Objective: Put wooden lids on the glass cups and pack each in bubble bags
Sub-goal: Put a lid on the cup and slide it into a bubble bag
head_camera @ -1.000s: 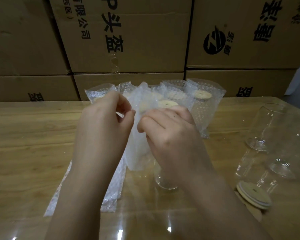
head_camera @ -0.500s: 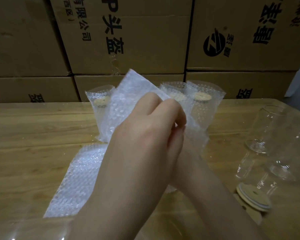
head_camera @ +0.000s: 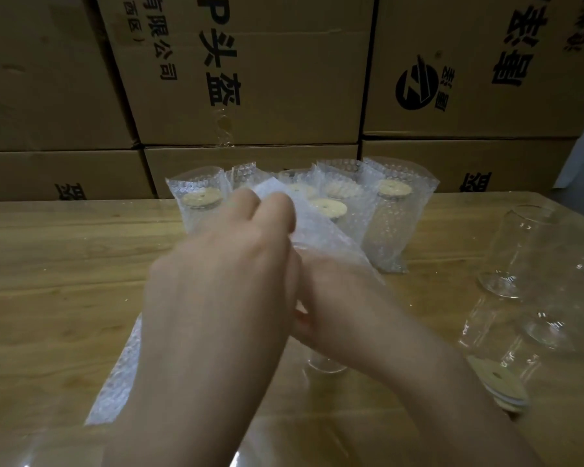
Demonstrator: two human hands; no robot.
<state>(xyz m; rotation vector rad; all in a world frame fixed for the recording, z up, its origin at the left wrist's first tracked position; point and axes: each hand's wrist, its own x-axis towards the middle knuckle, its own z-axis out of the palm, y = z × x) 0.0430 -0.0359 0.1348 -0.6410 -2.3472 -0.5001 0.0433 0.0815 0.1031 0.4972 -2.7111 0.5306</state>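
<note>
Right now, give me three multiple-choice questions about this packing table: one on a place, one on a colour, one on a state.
1. Where do the loose wooden lids lie? A) near right of the table B) on the floor C) far left of the table
2. The cardboard boxes carry print that is: A) red B) black C) blue
3. The left hand is: A) flat on the table B) pinching a bubble bag C) holding a lid
Answers: 1A, beside the empty glasses; 2B, black characters; 3B, fingertips pinch the bag's edge.
</note>
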